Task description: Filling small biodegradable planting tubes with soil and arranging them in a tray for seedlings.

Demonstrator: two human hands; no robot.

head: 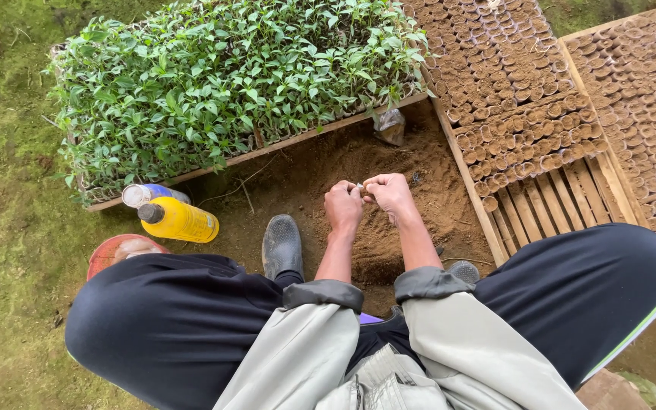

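My left hand [342,208] and my right hand [390,195] meet over a patch of loose brown soil [389,163]. Their fingertips pinch a small pale object [361,187] between them; it is too small to identify. Both forearms reach out from rolled grey sleeves between my knees in dark trousers. A dark rubber shoe [282,244] rests on the soil just left of my left hand.
A wooden tray of dense green seedlings [222,76] stands at the far left. Trays of several small soil-filled pots [518,83] lie on wooden slats [548,205] at the right. A yellow bottle [180,219], a blue-and-white can [146,194] and a red bowl [119,249] sit left.
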